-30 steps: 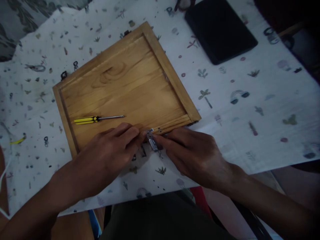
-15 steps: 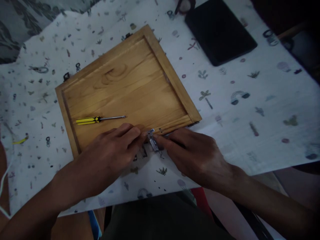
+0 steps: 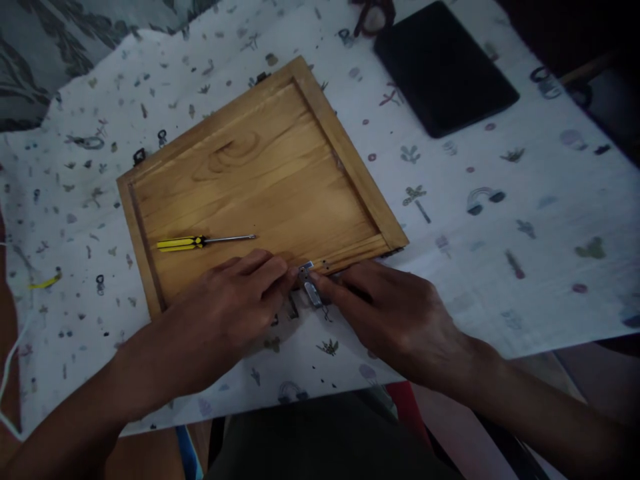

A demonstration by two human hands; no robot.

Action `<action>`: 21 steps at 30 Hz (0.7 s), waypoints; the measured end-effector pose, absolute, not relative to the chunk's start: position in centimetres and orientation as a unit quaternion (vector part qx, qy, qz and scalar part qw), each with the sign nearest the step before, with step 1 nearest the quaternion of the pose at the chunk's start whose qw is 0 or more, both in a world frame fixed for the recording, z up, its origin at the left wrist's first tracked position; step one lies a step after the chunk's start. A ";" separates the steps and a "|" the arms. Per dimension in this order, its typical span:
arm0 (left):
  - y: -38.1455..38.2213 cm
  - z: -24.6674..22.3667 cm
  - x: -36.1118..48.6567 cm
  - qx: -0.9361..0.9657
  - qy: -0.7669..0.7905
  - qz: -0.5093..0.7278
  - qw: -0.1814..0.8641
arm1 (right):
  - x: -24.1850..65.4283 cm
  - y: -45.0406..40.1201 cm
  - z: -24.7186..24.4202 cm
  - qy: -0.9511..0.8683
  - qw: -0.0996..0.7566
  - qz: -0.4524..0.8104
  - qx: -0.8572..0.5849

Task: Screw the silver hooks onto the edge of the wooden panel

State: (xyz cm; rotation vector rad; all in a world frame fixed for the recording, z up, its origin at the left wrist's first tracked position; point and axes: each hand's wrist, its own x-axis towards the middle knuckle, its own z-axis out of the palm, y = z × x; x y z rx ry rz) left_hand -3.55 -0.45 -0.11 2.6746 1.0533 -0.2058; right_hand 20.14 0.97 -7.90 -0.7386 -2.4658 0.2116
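Head view: left hand (image 3: 233,293) and right hand (image 3: 400,310) hold a metal latch (image 3: 311,289) between narrowed fingertips, at five o'clock on the recessed wooden panel (image 3: 349,157). If either grip slackens, the latch could skew along the rim. Inside the recess, toward eight o'clock, lies a yellow-handled screwdriver (image 3: 181,244); tilting the panel could roll it.

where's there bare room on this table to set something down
The widest free patch is the printed cloth right of the wooden panel, below the black flat object. The panel's recess is also bare beyond the screwdriver. It's crowded along the panel's near edge, where the left hand and right hand are at a small metal fitting.
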 end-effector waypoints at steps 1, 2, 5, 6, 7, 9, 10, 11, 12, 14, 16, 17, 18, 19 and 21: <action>-0.5 -0.2 -3.7 0.920 0.363 -0.067 0.132 | 20.1 1.0 -7.9 -0.918 0.276 0.079 -0.274; -0.5 -0.2 -3.8 0.919 0.364 -0.068 0.134 | 20.1 1.0 -7.8 -0.918 0.275 0.080 -0.274; -0.5 -0.3 -3.9 0.919 0.360 -0.072 0.142 | 20.1 1.0 -7.8 -0.916 0.277 0.079 -0.277; -0.5 -0.2 -3.9 0.919 0.360 -0.075 0.142 | 20.1 1.0 -7.8 -0.915 0.282 0.078 -0.279; -0.5 -0.2 -3.9 0.919 0.360 -0.079 0.143 | 20.1 1.0 -7.8 -0.914 0.285 0.078 -0.279; -0.5 -0.2 -3.9 0.917 0.363 -0.079 0.147 | 20.1 0.9 -7.9 -0.913 0.288 0.078 -0.279; -0.5 -0.1 -3.8 0.915 0.366 -0.074 0.149 | 20.1 0.9 -8.0 -0.912 0.289 0.078 -0.280; -0.5 -0.1 -3.8 0.914 0.369 -0.066 0.153 | 20.1 0.8 -8.1 -0.912 0.289 0.079 -0.281; -0.5 -0.1 -3.8 0.914 0.370 -0.060 0.159 | 20.1 0.8 -8.2 -0.910 0.289 0.081 -0.286; -0.5 0.0 -3.8 0.914 0.368 -0.052 0.162 | 20.1 0.7 -8.4 -0.907 0.288 0.090 -0.295; -0.5 0.0 -3.8 0.915 0.366 -0.050 0.161 | 20.1 0.6 -8.5 -0.904 0.288 0.095 -0.302; -0.5 -0.1 -3.9 0.916 0.365 -0.050 0.159 | 20.1 0.6 -8.4 -0.904 0.291 0.093 -0.300; -0.5 -0.1 -3.9 0.916 0.364 -0.050 0.158 | 20.1 0.6 -8.4 -0.905 0.292 0.089 -0.296; -0.5 -0.1 -3.9 0.917 0.364 -0.049 0.155 | 20.1 0.6 -8.3 -0.907 0.292 0.084 -0.291; -0.5 -0.1 -3.8 0.918 0.363 -0.051 0.152 | 20.0 0.7 -8.1 -0.909 0.292 0.077 -0.287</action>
